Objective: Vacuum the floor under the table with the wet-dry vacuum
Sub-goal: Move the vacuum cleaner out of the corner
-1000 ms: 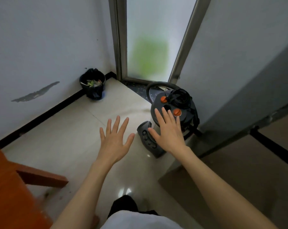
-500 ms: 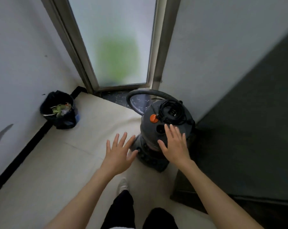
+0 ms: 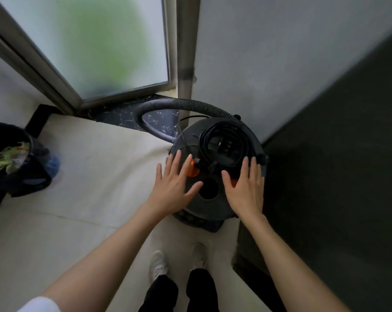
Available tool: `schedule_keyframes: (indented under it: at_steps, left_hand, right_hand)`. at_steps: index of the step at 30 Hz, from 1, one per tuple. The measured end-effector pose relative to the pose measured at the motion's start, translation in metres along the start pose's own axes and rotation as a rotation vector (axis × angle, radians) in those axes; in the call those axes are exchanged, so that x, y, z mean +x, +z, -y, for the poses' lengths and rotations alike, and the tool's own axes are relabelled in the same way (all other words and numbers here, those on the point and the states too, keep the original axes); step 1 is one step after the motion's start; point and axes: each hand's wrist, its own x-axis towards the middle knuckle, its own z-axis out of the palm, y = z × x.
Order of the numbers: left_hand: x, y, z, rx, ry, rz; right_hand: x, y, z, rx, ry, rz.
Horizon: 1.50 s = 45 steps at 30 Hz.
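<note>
Two flat hands over vacuum | hose behind | bin left

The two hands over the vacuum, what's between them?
Head view: between left hand and right hand shows the vacuum lid's round dark opening.

We saw a wet-dry vacuum of matt dark plastic with glossy orange knobs, a ribbed hose, and a smooth black cord. The floor was pale smooth tile, the door frosted glass in a brushed metal frame.
</note>
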Motion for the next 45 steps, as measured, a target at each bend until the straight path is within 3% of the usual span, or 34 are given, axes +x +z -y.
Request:
schedule_keyframes:
  at_steps: [6,19,35,45]
  left_hand:
    - [0.055,0.011,-0.008,-0.089,-0.024,-0.028]
    - [0.05,0.016,0.018,-0.148,0.123,-0.055]
    - [-0.069,0.043,0.09,0.013,0.405,0.115]
    - [-0.119,0.042,0.136,0.228,0.798,0.21]
  right_hand:
    - [0.01,0.023,-0.001,0.294,0.241,-0.041]
    - [0.0,0.035,0.016,0.192,0.476,-0.224]
    - [-0.177,0.127,0.066,0.261,0.817,-0.388]
    - [-0.286,0.19,0.129,0.433,1.142,-0.478]
